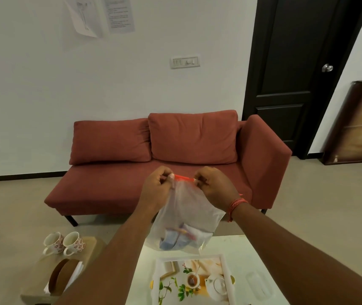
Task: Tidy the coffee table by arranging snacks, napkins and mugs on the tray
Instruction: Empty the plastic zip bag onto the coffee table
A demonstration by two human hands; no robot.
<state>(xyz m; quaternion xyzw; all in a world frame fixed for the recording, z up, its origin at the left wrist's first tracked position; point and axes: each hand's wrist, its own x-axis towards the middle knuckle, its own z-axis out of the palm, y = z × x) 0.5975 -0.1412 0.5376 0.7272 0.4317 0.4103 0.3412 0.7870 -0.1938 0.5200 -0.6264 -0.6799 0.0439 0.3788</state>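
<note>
Above the printed white rectangular tray (157, 269), left hand (155, 190) and right hand (214, 187) pinch the red-zippered clear plastic snack bag (186, 216) at its top corners, apparently to open it.

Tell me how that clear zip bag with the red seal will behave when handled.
The clear plastic zip bag looks floppy: it hangs and creases below both hands' fingers. Probably light, holding only a few small packets bunched at the bottom. Likely to sag and swing unless supported underneath.

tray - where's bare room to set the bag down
The tray carries only its printed picture, so its whole bed is free. White table is bare beyond it. The side stool is crowded: two mugs, napkin holder.
</note>
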